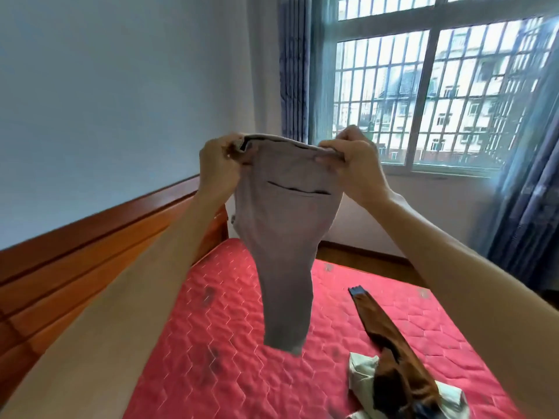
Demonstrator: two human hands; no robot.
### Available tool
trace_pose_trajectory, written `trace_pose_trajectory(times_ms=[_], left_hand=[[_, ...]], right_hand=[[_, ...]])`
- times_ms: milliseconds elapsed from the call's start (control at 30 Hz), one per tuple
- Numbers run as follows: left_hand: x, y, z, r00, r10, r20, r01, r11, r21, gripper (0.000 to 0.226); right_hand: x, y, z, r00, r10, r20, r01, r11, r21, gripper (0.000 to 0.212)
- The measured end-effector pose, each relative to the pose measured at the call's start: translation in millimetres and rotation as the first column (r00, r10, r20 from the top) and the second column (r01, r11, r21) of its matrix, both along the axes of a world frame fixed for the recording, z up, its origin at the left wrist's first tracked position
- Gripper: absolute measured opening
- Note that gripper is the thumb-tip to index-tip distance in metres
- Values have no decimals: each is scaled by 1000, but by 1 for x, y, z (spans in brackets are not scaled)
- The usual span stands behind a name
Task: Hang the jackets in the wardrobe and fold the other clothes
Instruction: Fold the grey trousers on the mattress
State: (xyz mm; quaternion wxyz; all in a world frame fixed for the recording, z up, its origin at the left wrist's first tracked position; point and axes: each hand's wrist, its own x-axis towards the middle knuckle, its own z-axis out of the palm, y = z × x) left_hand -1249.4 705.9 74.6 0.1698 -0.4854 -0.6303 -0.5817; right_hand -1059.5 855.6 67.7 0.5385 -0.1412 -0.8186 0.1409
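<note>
Below our grip lies the red quilted mattress [230,343]. Down to the right of the grip a brown garment [390,343] stretches across it, its near end lying over a crumpled pale garment [361,373]. A wooden headboard [75,261] runs below and left of the grip; the barred window [438,95] and a blue curtain [295,68] stand beyond it.

Both our arms reach forward and up. Our left hand [216,160] and right hand [352,160] each pinch the waistband of the grey trousers [284,237], the grip narrow, fingers curled over the cloth.

The trousers hang in the air from the grip, long axis near vertical, waist up, leg ends pointing down over the mattress, a pocket slit facing us.
</note>
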Motion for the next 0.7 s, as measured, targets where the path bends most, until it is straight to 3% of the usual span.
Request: trace_pose_trajectory(times_ms=[67, 167, 233, 333, 433, 500, 567, 667, 700], left_hand=[[7, -8, -20, 999, -45, 20, 45, 999, -5, 16], [25, -33, -81, 993, -106, 45, 110, 990, -92, 42], [43, -54, -128, 991, -127, 46, 133, 974, -185, 47], [77, -91, -205, 981, -128, 148, 167, 939, -300, 43], [115, -135, -302, 941, -120, 315, 242, 892, -382, 31], [144, -167, -368, 910, -70, 408, 268, 851, -451, 24], [174, -203, -429, 860, 16, 510, 291, 805, -517, 36], [222, -256, -492, 808, 77, 584, 345, 742, -575, 19], [232, -272, -512, 794, 105, 599, 355, 719, -597, 32]], right_hand=[[12, -6, -14, 1000, 20, -15, -19, 1000, 19, 18], [33, -17, -73, 998, 32, 45, -32, 999, -12, 18], [51, -32, -128, 993, 24, 117, -21, 999, -26, 24], [86, -67, -221, 966, 66, 249, -40, 994, -106, 29], [130, -112, -321, 914, 146, 378, -35, 958, -284, 33], [160, -145, -386, 872, 184, 454, 2, 926, -378, 34], [189, -179, -447, 826, 227, 516, 27, 898, -439, 35], [228, -228, -519, 749, 298, 591, 95, 835, -542, 31], [239, -241, -538, 732, 322, 601, 108, 816, -568, 31]])
